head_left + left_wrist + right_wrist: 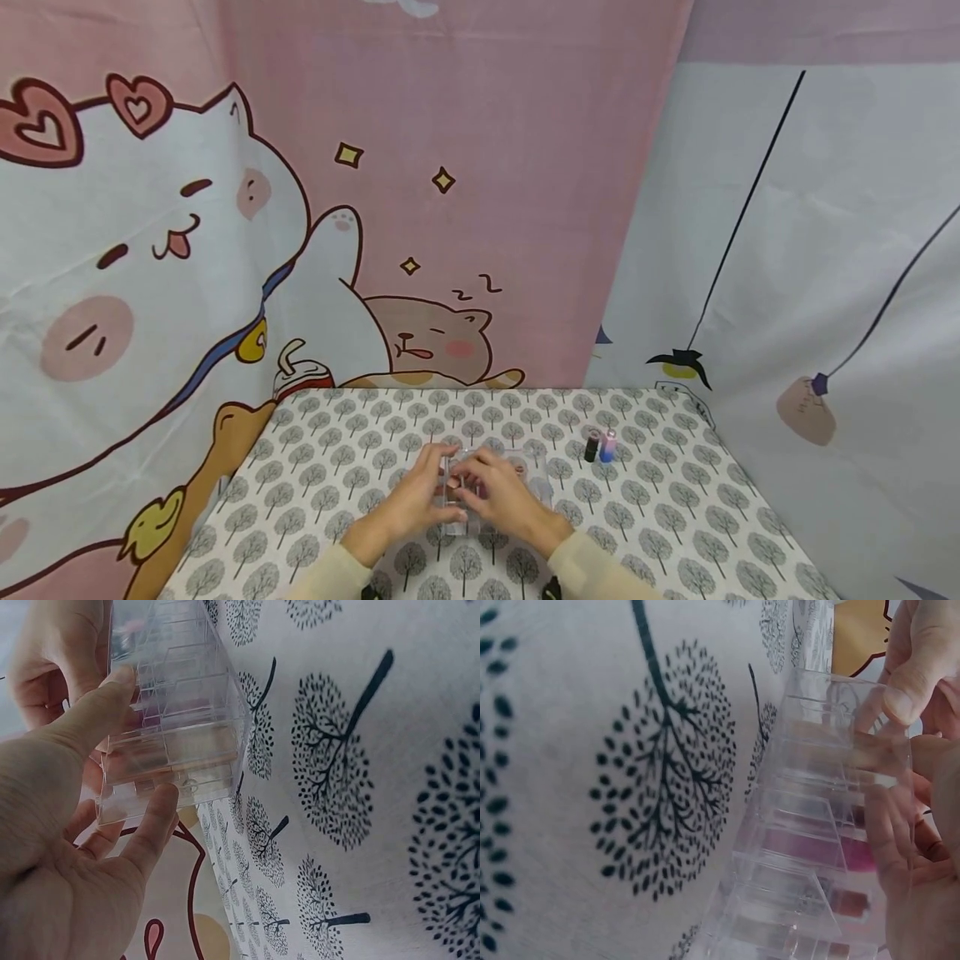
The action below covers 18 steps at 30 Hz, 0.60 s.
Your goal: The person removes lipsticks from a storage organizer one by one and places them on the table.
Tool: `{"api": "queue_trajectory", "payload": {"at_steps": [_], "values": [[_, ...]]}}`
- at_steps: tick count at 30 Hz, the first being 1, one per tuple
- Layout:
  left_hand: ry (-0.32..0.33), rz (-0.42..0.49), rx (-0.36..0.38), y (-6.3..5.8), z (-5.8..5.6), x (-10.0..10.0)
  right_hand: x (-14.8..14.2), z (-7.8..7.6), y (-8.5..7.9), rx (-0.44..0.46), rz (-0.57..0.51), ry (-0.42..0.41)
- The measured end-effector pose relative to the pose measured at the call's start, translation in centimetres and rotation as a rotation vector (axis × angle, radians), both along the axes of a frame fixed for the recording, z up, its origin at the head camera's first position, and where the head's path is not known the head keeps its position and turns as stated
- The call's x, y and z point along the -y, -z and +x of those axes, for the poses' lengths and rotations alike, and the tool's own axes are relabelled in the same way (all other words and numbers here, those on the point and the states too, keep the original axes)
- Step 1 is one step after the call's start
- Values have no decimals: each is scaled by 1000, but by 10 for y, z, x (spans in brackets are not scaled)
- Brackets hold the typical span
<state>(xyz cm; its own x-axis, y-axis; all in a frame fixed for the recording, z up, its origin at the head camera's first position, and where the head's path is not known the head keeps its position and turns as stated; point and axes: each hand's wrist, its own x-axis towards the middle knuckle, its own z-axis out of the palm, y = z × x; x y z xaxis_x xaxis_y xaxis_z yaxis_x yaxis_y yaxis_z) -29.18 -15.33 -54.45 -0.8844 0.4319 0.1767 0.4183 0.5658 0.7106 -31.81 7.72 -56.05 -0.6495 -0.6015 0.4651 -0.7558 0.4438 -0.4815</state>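
Observation:
A clear plastic organizer with several compartments stands on the table between both hands. In the left wrist view its divided front wall shows pale and purple items behind it. My left hand grips the organizer's left end, thumb at the near side and fingers toward the back. My right hand reaches over the top, its bent fingers down at the left compartments. The right wrist view has a magenta item and a small reddish-brown item inside. I cannot tell whether the right fingertips pinch anything.
To the right of the organizer stand a small black cylinder and a pink-to-blue bottle, side by side. A tree-patterned cloth covers the table. Cartoon-printed curtains hang behind and at both sides.

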Motion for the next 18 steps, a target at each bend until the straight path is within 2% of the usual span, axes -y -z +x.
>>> {"api": "queue_trajectory", "payload": {"at_steps": [4,12,18], "values": [[9,4,9,-1,-2,0,1,1,0,-7,11,11],[13,18,20,0,-4,0,5,-2,2,38,13,21],[11,15,21,0,-2,1,9,-2,6,-6,-8,30]]}}
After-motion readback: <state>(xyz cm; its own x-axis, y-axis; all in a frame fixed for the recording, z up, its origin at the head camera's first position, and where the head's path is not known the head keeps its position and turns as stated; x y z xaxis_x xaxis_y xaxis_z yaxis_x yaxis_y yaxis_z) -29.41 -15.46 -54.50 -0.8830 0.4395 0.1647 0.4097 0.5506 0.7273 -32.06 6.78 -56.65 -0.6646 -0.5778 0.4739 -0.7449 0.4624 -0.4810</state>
